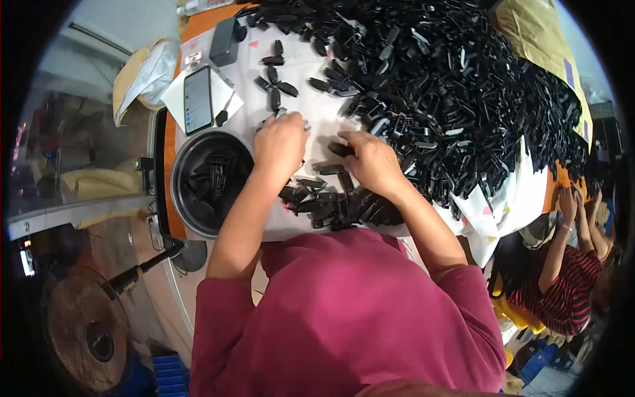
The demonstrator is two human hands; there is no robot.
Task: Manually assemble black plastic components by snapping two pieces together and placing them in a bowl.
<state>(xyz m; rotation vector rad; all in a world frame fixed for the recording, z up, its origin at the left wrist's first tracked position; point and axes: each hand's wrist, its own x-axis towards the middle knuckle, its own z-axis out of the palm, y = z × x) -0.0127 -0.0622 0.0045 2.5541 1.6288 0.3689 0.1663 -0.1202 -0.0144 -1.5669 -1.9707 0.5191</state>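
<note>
1. The left hand [280, 142] has its grip curled closed on a small black plastic part [283, 112] at the fingertips, just above the white cloth [317, 106] on the bench.
2. The right hand [370, 159] rests palm down, fingers bent onto another black piece [340, 149]; whether it pinches this I cannot tell.
3. A big heap of black parts [450, 86] lies beyond, a smaller cluster [331, 202] under the wrists.
4. A round bowl [210, 182] sits at left.
</note>
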